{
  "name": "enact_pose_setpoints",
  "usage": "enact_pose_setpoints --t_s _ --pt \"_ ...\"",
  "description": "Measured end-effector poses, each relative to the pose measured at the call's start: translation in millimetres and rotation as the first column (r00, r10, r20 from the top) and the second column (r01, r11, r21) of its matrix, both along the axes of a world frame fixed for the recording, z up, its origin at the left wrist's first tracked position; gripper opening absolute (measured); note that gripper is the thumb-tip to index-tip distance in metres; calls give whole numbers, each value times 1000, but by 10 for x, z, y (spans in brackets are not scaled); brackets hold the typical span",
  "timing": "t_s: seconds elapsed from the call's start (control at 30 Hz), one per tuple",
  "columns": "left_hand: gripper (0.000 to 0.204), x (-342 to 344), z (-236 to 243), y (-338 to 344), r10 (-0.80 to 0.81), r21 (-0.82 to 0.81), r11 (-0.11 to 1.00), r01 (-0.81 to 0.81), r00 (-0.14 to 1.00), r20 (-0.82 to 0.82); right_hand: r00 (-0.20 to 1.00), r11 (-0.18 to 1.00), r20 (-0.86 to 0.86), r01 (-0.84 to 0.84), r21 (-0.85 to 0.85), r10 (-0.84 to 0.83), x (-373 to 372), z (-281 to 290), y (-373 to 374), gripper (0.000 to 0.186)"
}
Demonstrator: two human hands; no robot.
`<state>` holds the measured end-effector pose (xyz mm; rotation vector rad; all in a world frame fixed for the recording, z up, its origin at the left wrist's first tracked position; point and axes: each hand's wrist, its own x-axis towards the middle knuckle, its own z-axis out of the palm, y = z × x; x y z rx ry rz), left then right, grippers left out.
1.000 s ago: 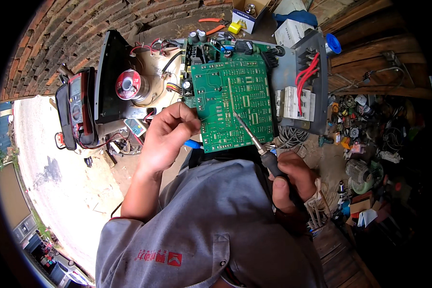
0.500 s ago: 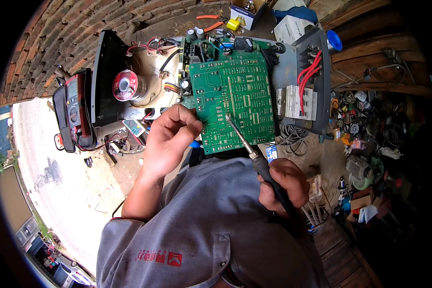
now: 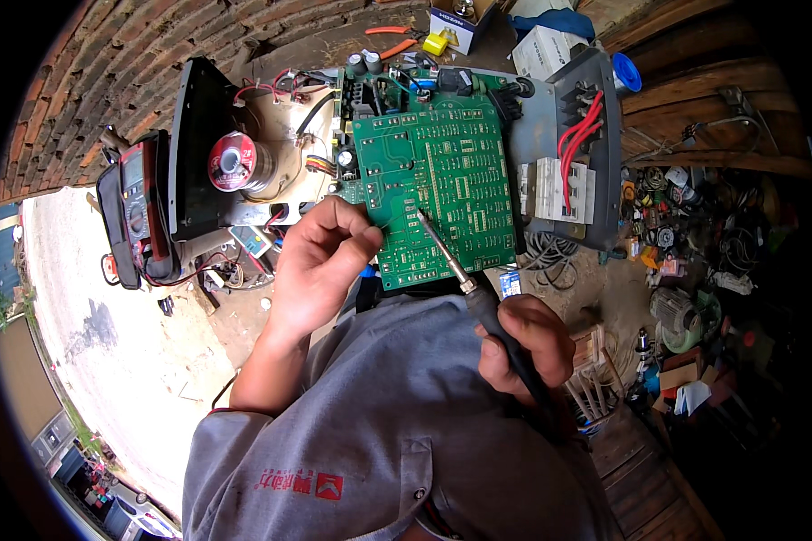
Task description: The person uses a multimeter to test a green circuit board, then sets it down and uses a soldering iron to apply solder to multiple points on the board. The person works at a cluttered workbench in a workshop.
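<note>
My left hand is closed in a pinch at the left edge of a green circuit board, apparently on a thin, faint wire. My right hand grips a soldering iron by its black handle, its metal tip resting on or just over the board's left-middle part. The board lies tilted toward me in front of an opened metal-cased device, with capacitors and other electronics behind it. A red-labelled spool of wire sits in the case, left of the board.
A multimeter in a black pouch stands left; a small meter lies nearer. Red cables cross the case's right side. Orange-handled pliers and boxes are behind. Coiled cable and piled parts are right.
My right hand and the soldering iron have moved left and slightly up, the tip shifting along the board. My left hand has dipped slightly, and the board has shifted a little left.
</note>
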<state>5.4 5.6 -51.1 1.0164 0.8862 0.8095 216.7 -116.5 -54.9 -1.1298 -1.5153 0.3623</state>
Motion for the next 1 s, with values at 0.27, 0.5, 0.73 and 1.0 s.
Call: enact_pose_setpoints --t_s 0.27,0.5,0.73,1.0 --pt "5 -7 -12 -9 -6 3 1000 6 1000 16 1000 1000 17 1 -2 -1 -1 -19 0 30" --pt "4 2 -11 -15 -1 -2 1000 1 1000 15 1000 1000 8 9 -2 -9 -14 -38 -3 30" --pt "6 45 17 -20 16 11 1000 -16 999 -31 1000 1000 11 11 9 -11 -14 -27 8 29" --pt "8 63 45 -39 35 33 999 -33 997 -69 1000 1000 20 17 12 -17 -29 -19 25 30"
